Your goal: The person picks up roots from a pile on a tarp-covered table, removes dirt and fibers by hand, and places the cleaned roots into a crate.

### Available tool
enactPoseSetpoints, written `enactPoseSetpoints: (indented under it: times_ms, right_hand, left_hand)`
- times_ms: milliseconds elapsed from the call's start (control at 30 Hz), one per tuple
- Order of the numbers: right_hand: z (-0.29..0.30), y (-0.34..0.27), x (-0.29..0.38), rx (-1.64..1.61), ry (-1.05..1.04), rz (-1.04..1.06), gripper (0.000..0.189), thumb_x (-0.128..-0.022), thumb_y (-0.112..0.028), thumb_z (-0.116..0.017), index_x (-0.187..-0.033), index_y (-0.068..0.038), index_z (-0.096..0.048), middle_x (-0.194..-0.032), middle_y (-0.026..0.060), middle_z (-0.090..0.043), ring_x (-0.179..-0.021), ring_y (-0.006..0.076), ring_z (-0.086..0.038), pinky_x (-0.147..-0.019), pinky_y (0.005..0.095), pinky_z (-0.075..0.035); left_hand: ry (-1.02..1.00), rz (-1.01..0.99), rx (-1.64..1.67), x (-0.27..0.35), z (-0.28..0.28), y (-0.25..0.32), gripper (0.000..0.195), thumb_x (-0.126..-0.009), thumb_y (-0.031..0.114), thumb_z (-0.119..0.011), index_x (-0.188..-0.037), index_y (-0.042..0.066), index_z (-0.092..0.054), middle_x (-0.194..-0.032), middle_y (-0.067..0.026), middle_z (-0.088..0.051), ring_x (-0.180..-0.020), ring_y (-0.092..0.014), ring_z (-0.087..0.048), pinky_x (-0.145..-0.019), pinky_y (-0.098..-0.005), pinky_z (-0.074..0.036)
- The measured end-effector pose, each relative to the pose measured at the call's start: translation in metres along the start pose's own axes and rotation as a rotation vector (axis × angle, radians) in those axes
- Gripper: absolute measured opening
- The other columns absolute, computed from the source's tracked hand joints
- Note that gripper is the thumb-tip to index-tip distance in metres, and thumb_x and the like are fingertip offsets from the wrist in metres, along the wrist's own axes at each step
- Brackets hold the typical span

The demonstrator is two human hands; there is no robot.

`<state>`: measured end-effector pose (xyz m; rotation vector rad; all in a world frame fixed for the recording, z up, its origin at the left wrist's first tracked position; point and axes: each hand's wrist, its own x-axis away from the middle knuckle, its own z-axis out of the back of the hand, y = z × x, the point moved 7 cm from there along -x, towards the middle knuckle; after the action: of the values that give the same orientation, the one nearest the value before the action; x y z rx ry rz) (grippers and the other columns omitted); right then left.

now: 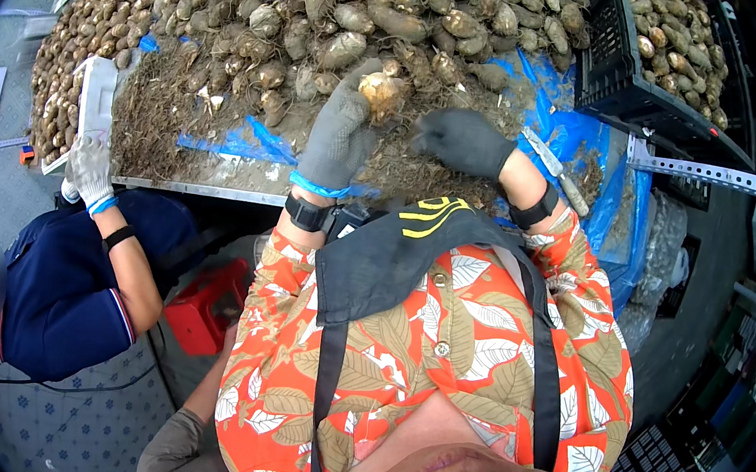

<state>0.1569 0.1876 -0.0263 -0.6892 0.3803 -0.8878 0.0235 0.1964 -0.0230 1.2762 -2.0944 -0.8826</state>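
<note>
My left hand (345, 127), in a grey work glove with a blue band at the wrist, grips a taro corm (381, 95) whose pale cut end faces up. To its right is my right hand (464, 141) in a dark glove, blurred, its fingers curled over the dirt; whether they hold anything is hidden. A knife with a worn blade and pale handle (572, 191) lies beside my right wrist on blue plastic. Beyond both hands, a large heap of hairy, soil-covered taro corms (346, 50) covers the table.
Root trimmings (153, 119) lie on the table at left, beside a white crate (97, 95) touched by a co-worker's gloved hand (88, 168). A black plastic crate (618, 88) full of corms stands at right, near a perforated metal strip (713, 175). A red stool (205, 307) stands below.
</note>
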Motion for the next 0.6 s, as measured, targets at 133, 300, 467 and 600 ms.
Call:
enactPoseSetpoints:
  times_ms: [133, 300, 467, 600]
  right_hand:
    - [0.027, -0.003, 0.001, -0.19, 0.111, -0.048, 0.027, -0.085, -0.031, -0.057, -0.086, -0.004, -0.064, -0.08, 0.0181, -0.062, -0.078, 0.0331, -0.062, -0.069, 0.0404, -0.048]
    - [0.017, -0.01, -0.008, -0.139, 0.153, -0.274, 0.03, -0.082, -0.032, -0.062, -0.077, -0.003, -0.063, -0.071, 0.0174, -0.06, -0.067, 0.031, -0.061, -0.063, 0.0389, -0.047]
    - [0.013, -0.006, -0.01, 0.313, 0.414, 0.088, 0.021, -0.087, -0.027, -0.059, -0.083, -0.008, -0.068, -0.07, 0.0087, -0.063, -0.06, 0.0222, -0.058, -0.058, 0.0319, -0.046]
    - [0.034, 0.055, 0.012, -0.297, 0.442, -0.393, 0.025, -0.091, -0.017, -0.052, -0.107, -0.007, -0.069, -0.087, 0.0073, -0.068, -0.075, 0.011, -0.063, -0.071, 0.0282, -0.051]
  left_hand:
    - [-0.015, -0.016, -0.072, -0.006, 0.002, -0.007, 0.067, -0.092, 0.032, -0.058, -0.142, -0.002, -0.029, -0.126, -0.0126, -0.051, -0.115, -0.023, -0.053, -0.097, -0.0369, -0.044]
    - [0.023, -0.019, -0.217, -0.008, 0.009, -0.012, 0.063, -0.091, 0.029, -0.061, -0.138, -0.003, -0.035, -0.117, -0.0107, -0.054, -0.109, -0.02, -0.055, -0.097, -0.0359, -0.044]
    - [-0.105, -0.062, -0.084, -0.017, 0.034, -0.019, 0.058, -0.091, 0.025, -0.06, -0.137, -0.002, -0.037, -0.116, -0.0125, -0.056, -0.11, -0.021, -0.055, -0.099, -0.0372, -0.042]
    - [-0.023, -0.082, 0.093, -0.005, 0.002, -0.008, 0.062, -0.092, 0.026, -0.059, -0.14, -0.002, -0.032, -0.127, -0.0155, -0.052, -0.117, -0.025, -0.052, -0.104, -0.0394, -0.039]
